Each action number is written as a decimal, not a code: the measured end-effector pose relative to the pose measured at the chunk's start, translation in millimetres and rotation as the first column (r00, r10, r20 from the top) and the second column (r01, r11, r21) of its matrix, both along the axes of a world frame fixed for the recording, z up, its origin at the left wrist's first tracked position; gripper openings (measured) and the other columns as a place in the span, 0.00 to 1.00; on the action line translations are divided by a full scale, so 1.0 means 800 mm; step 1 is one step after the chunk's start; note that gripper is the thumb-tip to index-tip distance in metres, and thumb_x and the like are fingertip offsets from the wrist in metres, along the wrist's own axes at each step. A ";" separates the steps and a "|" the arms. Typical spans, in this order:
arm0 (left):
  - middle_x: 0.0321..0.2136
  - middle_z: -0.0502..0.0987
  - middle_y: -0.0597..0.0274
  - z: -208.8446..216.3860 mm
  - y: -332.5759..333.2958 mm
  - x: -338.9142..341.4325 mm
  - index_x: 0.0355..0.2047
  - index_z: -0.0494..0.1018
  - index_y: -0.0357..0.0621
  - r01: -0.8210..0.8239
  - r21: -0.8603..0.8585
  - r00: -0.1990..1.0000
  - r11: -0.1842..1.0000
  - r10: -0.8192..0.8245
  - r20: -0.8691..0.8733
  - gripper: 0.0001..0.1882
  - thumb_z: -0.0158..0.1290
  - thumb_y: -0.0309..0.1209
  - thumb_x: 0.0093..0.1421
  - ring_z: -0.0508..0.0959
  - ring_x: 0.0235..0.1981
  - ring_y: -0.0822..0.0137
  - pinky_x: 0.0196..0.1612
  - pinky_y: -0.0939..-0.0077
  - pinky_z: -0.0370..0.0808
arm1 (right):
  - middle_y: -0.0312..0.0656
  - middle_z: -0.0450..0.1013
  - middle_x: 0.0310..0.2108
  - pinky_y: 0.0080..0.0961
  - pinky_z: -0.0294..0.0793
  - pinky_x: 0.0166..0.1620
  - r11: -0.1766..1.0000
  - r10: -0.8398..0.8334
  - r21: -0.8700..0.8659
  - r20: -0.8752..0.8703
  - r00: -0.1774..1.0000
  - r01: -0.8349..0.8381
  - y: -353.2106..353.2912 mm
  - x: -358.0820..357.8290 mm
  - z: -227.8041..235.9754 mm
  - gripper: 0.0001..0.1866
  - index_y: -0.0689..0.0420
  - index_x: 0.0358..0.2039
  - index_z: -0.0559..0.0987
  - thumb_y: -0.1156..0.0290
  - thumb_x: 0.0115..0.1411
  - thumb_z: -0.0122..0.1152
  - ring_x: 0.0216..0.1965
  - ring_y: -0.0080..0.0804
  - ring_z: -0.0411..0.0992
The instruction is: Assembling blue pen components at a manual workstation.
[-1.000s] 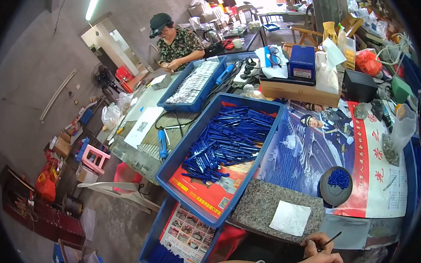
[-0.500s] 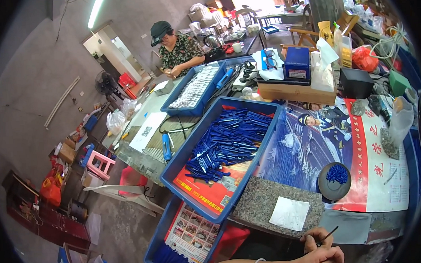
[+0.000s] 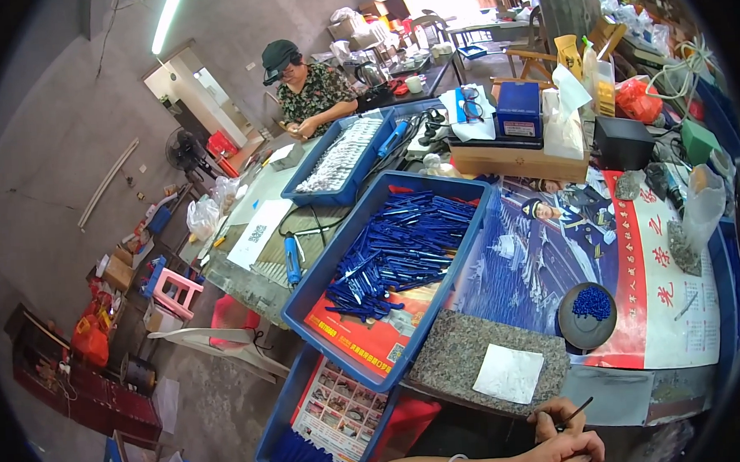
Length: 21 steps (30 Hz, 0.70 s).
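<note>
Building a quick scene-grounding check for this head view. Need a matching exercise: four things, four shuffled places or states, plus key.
1. Thin dark stick
2. White paper square
3. Round grey dish
4. Dark cap

A. Worn by a co-worker
B. Bearing small blue pieces
C. Held in a hand
D. On a speckled slab

Pairs: 1-C, 2-D, 3-B, 4-A

red characters on poster, square code on white sheet

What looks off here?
Blue sticks lie jumbled at crossed angles in the front blue tray, untidy rather than aligned. Its near corner overlaps the lower tray in view, looking askew. I see no spill or damage.
</note>
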<state>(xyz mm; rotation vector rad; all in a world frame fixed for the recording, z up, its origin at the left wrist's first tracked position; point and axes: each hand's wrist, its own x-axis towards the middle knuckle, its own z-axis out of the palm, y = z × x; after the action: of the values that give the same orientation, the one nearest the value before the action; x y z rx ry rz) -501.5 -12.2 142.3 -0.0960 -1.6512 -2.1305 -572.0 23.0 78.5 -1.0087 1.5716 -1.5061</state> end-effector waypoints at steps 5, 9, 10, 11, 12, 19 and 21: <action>0.29 0.73 0.58 -0.001 0.000 0.001 0.37 0.66 0.36 0.005 0.009 1.000 1.000 -0.005 -0.002 0.07 0.38 0.20 0.61 0.77 0.27 0.69 0.29 0.80 0.75 | 0.33 0.72 0.23 0.13 0.67 0.29 0.999 -0.010 0.040 -0.005 1.000 0.010 0.000 0.000 -0.003 0.02 0.59 0.28 0.77 0.79 0.54 0.56 0.24 0.16 0.68; 0.30 0.73 0.58 0.000 -0.002 0.000 0.37 0.66 0.36 0.005 0.013 1.000 1.000 -0.005 -0.013 0.07 0.38 0.20 0.61 0.77 0.28 0.69 0.29 0.80 0.75 | 0.34 0.72 0.23 0.14 0.67 0.29 1.000 -0.004 -0.026 -0.016 1.000 0.004 -0.002 0.001 0.000 0.02 0.59 0.28 0.77 0.78 0.54 0.56 0.24 0.17 0.68; 0.30 0.73 0.58 0.000 -0.002 0.001 0.37 0.66 0.35 0.004 0.001 1.000 1.000 -0.004 -0.015 0.07 0.38 0.20 0.61 0.77 0.28 0.69 0.29 0.80 0.75 | 0.34 0.72 0.23 0.14 0.67 0.29 1.000 -0.019 -0.022 -0.001 1.000 0.019 -0.001 0.001 -0.003 0.02 0.59 0.28 0.77 0.78 0.55 0.56 0.24 0.17 0.68; 0.30 0.73 0.58 -0.001 -0.002 0.000 0.37 0.66 0.35 0.003 -0.011 1.000 1.000 -0.003 -0.016 0.07 0.38 0.20 0.61 0.77 0.28 0.69 0.29 0.80 0.75 | 0.34 0.72 0.23 0.14 0.67 0.29 1.000 -0.018 -0.021 0.000 1.000 0.018 0.000 0.000 -0.007 0.02 0.59 0.28 0.77 0.78 0.55 0.56 0.24 0.17 0.68; 0.30 0.73 0.58 -0.001 -0.002 0.000 0.37 0.66 0.35 0.002 -0.010 1.000 1.000 -0.002 -0.015 0.07 0.38 0.20 0.61 0.77 0.28 0.69 0.29 0.80 0.75 | 0.34 0.72 0.23 0.14 0.67 0.29 1.000 0.013 -0.025 0.044 0.999 -0.012 0.001 -0.004 -0.011 0.02 0.59 0.28 0.76 0.78 0.55 0.56 0.25 0.18 0.68; 0.30 0.73 0.58 0.002 -0.002 -0.001 0.37 0.66 0.35 -0.005 -0.032 1.000 0.999 0.005 -0.005 0.07 0.38 0.20 0.62 0.78 0.28 0.69 0.29 0.80 0.75 | 0.33 0.72 0.24 0.14 0.67 0.30 0.998 0.055 0.022 0.018 0.998 -0.056 -0.001 -0.003 0.009 0.02 0.59 0.29 0.76 0.77 0.55 0.55 0.26 0.18 0.68; 0.30 0.73 0.58 0.003 -0.002 -0.001 0.37 0.66 0.35 -0.005 -0.036 1.000 0.999 0.005 0.001 0.07 0.38 0.20 0.62 0.78 0.28 0.69 0.29 0.81 0.75 | 0.33 0.72 0.24 0.14 0.67 0.30 0.997 0.078 0.013 0.027 0.997 -0.078 -0.001 -0.006 0.008 0.02 0.59 0.29 0.76 0.77 0.55 0.55 0.25 0.17 0.67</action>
<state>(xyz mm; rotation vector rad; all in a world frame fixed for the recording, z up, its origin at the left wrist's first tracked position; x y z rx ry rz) -502.4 -13.9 144.4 -0.1021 -1.6890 -2.0976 -576.5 22.0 85.1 -1.0266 1.5051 -1.4474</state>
